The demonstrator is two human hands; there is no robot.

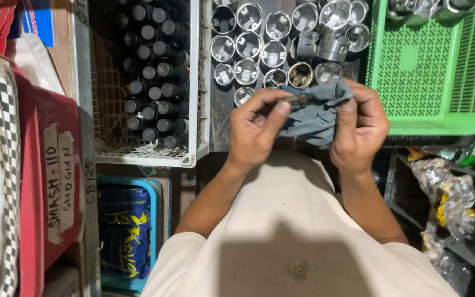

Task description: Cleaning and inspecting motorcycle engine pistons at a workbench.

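— What is being handled here?

— A small dark metal part, short and cylindrical, dull grey with a worn sheen. It is half wrapped in a grey-blue cloth, crumpled and soft, which drapes down between the two hands.

— How do the hands sit?

— Both are raised in front of the chest, wrists bent inward, knuckles facing the camera. The left hand curls its fingers round, and its thumb presses along the near end of the metal part. The right hand is closed over the cloth from the other side, fingers bunched on the fabric at the part's far end.

— So where does the part lie against the grip?

— Across the gap between the hands, roughly level, pinched at the left by thumb and fingers and covered at the right by the cloth that the right hand clasps. Whether the right fingers press the metal through the fabric, I cannot tell.

— And around them?

— Just beyond the hands stand rows of shiny pistons, open ends up. To the left is a white crate of dark cylinders, to the right a green plastic basket.
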